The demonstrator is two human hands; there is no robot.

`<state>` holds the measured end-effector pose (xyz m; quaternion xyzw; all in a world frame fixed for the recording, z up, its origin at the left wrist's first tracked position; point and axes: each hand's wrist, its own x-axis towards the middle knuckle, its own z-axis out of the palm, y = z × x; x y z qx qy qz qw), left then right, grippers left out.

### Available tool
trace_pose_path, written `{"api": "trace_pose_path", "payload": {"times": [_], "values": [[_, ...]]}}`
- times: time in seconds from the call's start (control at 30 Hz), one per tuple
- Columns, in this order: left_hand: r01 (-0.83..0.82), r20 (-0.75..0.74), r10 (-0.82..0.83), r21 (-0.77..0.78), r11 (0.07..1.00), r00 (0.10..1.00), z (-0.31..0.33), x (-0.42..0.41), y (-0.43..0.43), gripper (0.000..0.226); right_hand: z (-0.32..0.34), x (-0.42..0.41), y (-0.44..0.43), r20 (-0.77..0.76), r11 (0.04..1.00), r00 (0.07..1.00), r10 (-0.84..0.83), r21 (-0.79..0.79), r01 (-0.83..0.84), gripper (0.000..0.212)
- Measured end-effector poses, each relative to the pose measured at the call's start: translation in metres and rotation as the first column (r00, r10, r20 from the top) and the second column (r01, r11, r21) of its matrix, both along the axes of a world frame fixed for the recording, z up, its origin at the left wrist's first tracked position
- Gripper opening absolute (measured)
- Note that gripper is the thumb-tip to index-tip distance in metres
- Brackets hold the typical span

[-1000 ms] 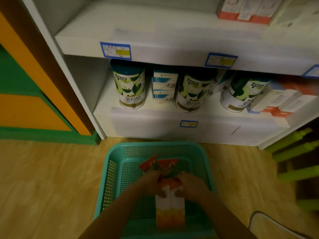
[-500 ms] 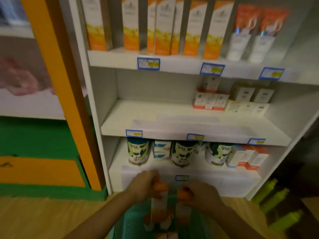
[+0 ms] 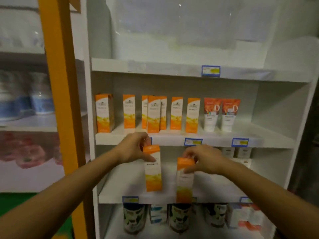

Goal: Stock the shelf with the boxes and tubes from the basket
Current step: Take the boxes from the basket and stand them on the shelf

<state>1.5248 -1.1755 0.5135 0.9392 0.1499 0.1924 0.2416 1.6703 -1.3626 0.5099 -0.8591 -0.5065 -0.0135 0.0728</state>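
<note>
Orange-and-white cartons filled both hands at centre frame. The left hand (image 3: 133, 149) pinched the top of the first box (image 3: 153, 171), thumb across its front. The right hand (image 3: 205, 159) curled round the top of the second box (image 3: 184, 180), just right of the first and slightly lower. Both boxes hung upright before the white shelf unit (image 3: 172, 141), below its middle shelf. That shelf carried a row of matching boxes (image 3: 153, 114), then two standing tubes (image 3: 210, 114) further right. At lower frame, the bottom shelf held green-labelled canisters (image 3: 134, 219).
</note>
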Motion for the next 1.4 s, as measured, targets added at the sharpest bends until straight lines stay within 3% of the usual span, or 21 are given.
{"api": "trace_pose_path", "payload": {"times": [0.27,0.63,0.87,1.13,1.4], "values": [[0.027,0.095,-0.029,0.018,0.999,0.995,0.075,0.032,0.011,0.041,0.089,0.026,0.026,-0.020,0.974,1.000,-0.001,0.227,0.006,0.048],[-0.047,0.160,0.025,0.134,0.990,0.987,0.114,0.060,0.037,0.038,0.124,0.063,0.078,-0.003,0.879,0.998,-0.066,0.474,0.059,0.040],[-0.062,0.190,0.030,0.161,0.985,0.981,0.114,0.071,0.041,0.038,0.116,0.078,0.094,-0.018,0.890,0.993,-0.118,0.441,0.114,0.037],[-0.076,0.223,0.039,0.160,0.984,0.974,0.117,0.085,0.035,0.039,0.106,0.079,0.086,0.316,0.924,0.937,-0.151,0.382,0.020,0.045],[-0.126,0.196,0.098,0.134,0.983,0.976,0.106,0.109,0.035,0.044,0.104,0.073,0.085,0.417,0.917,0.901,-0.119,0.393,-0.061,0.046]]}}
